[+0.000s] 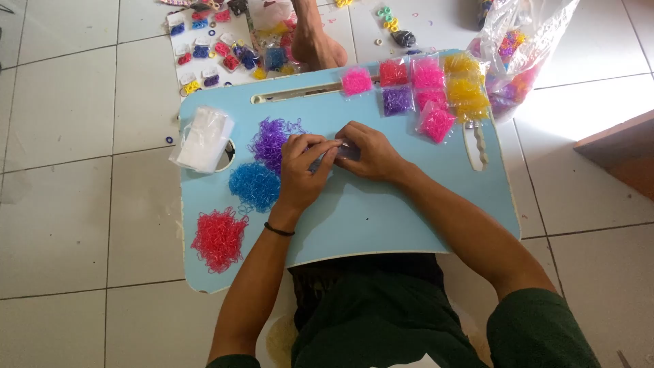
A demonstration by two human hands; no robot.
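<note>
On the tiled floor (61, 204), a blue desk (409, 204) across the lap; around mid-desk, heaps of loops: red (219, 238), blue (254, 185), purple (271, 140); filled packets (436, 92) ranked along the far edge, spare bags (203, 138) at the left rim; left hand (300, 170) and right hand (371, 151) meeting at centre, each grip pinched shut on one small clear bag (344, 150); likely mid-filling or sealing; next calls for fine fingertip work; bare desk near the body, far edge crowded.
</note>
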